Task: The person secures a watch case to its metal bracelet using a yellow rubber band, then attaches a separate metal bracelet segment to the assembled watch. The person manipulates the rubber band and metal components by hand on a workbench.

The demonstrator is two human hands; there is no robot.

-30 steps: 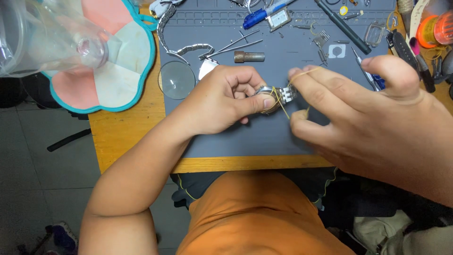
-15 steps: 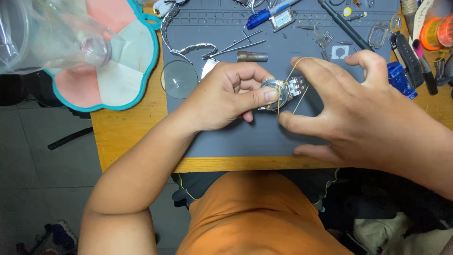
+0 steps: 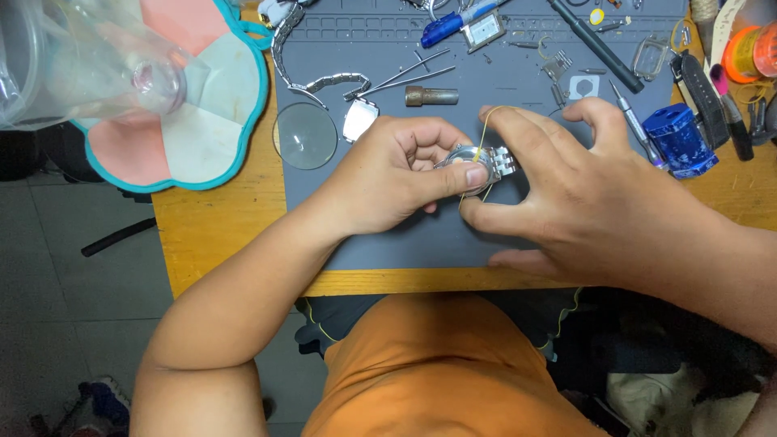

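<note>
My left hand (image 3: 396, 174) grips a silver metal wristwatch (image 3: 484, 162) over the grey work mat (image 3: 421, 235), thumb pressed on the case. My right hand (image 3: 591, 194) pinches a thin yellow rubber band (image 3: 483, 133) that loops around the watch, index finger above it and thumb below. The watch's bracelet links show between the fingers of both hands; most of the case is hidden by them.
On the mat lie a round glass lens (image 3: 305, 135), tweezers (image 3: 405, 77), a small metal cylinder (image 3: 431, 95), a watch bracelet (image 3: 312, 81), a blue pen (image 3: 453, 23) and a blue tool block (image 3: 678, 139). A flower-shaped pad (image 3: 202, 121) and clear plastic container (image 3: 81, 61) sit left on the wooden table (image 3: 210, 226).
Both hands have shifted slightly up the mat with the watch. My right hand has drawn the yellow band from a stretched line into a loop around the watch.
</note>
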